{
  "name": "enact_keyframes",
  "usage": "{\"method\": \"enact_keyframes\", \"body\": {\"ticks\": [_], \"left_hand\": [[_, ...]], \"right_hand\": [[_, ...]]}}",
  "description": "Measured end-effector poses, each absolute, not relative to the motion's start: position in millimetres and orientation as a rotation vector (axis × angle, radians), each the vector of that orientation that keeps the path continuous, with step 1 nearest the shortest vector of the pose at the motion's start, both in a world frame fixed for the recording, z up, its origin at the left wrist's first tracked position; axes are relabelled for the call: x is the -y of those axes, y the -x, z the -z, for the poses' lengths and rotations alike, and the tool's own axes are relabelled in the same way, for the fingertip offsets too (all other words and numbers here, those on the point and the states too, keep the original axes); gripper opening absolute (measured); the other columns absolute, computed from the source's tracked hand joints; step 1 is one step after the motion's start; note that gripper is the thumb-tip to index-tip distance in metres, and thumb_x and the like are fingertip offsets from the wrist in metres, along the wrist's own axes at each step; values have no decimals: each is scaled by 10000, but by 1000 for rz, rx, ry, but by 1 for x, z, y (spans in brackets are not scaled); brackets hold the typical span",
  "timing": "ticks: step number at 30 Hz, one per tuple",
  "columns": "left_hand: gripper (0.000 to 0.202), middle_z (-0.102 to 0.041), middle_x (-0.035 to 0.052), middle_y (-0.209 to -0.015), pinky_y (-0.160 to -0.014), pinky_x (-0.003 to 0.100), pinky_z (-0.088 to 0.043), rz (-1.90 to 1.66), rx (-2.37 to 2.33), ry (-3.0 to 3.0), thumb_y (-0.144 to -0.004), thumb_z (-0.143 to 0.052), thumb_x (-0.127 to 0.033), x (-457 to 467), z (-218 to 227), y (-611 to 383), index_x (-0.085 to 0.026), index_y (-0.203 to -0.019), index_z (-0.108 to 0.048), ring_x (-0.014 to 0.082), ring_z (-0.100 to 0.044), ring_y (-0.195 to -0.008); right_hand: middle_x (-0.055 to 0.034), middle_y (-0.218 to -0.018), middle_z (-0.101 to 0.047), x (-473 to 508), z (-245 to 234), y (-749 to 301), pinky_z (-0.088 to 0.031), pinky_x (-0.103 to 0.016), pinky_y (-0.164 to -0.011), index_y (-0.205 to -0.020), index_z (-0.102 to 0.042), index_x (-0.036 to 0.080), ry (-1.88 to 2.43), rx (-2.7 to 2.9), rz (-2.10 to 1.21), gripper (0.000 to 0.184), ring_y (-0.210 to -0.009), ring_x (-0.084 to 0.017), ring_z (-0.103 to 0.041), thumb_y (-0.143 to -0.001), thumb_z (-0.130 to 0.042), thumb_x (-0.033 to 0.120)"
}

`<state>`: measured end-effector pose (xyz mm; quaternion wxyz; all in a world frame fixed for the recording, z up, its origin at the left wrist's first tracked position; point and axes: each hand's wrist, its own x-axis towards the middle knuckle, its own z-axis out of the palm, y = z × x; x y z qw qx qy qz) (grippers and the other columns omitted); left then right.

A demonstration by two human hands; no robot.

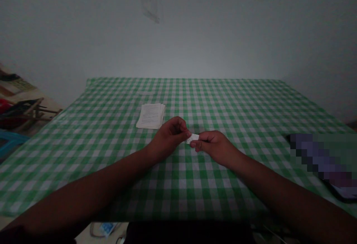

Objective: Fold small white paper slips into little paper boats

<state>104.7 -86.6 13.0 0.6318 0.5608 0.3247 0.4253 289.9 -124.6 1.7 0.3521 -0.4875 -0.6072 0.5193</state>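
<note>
My left hand (170, 136) and my right hand (213, 145) meet over the middle of a table covered in a green and white checked cloth (237, 102). Both pinch a small folded white piece of paper (193, 138) between their fingertips, one hand on each end. The fingers of both hands are curled closed around it. A stack of white printed paper sheets (151, 116) lies on the cloth just beyond my left hand.
A dark phone-like object (343, 193), partly blurred out, lies at the table's right edge. Wooden furniture and a blue item (11, 140) stand on the floor to the left. A pale wall (178, 39) rises behind the table.
</note>
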Motion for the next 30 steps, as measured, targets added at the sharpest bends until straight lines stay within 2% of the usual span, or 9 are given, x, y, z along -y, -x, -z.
{"method": "enact_keyframes", "body": {"ticks": [5,10,13,15,20,26,30], "left_hand": [[247,-553,-50,-693,-596,219,-389,-888,-739,-1238,-702,-754,-207,82,-14,-104,-166,-827,-545,76,-504,-612],[318,-557,-44,-729,-618,222,-382,-760,-658,-1329,-745,-735,-218,82,-13,-102,-165,-1015,-575,78,-500,-647],[384,-525,-50,-748,-605,223,-368,-687,-616,-1415,-775,-712,-220,84,-10,-101,-182,-1121,-549,82,-484,-654],[354,-526,-43,-778,-612,229,-373,-627,-614,-1479,-784,-699,-212,85,-8,-100,-189,-1106,-554,89,-491,-675],[206,-570,-11,-828,-672,263,-412,-582,-662,-1515,-804,-700,-265,86,-4,-100,-171,-934,-572,116,-541,-744],[269,-541,-36,-719,-609,228,-380,-682,-708,-1403,-783,-748,-326,85,-5,-102,-159,-866,-554,89,-504,-662],[290,-574,-24,-754,-626,234,-401,-702,-694,-1397,-771,-762,-326,85,-6,-101,-160,-885,-554,96,-534,-687]], "right_hand": [[19,-599,-543,121,-6,-292,-330,-282,-549,-622,-622,196,1216,1331,-1372,301,-564,-118,-436,-792,-688,436],[43,-580,-471,119,-7,-293,-322,-279,-545,-624,-574,200,1227,1373,-1218,333,-554,-113,-399,-838,-662,440],[40,-621,-484,121,-4,-291,-354,-280,-577,-650,-547,205,1230,1469,-1128,321,-595,-120,-435,-869,-634,423],[26,-661,-527,123,-2,-291,-377,-285,-603,-679,-565,203,1240,1554,-1056,293,-636,-132,-477,-885,-616,405],[12,-671,-587,125,-5,-292,-409,-287,-609,-696,-614,200,1273,1652,-966,278,-640,-139,-522,-884,-624,406],[21,-655,-596,121,-7,-293,-403,-277,-575,-766,-676,204,1247,1567,-1163,234,-600,-126,-509,-831,-687,429],[30,-607,-548,120,-2,-296,-371,-269,-529,-742,-654,202,1236,1526,-1222,254,-559,-119,-478,-846,-661,434]]}}
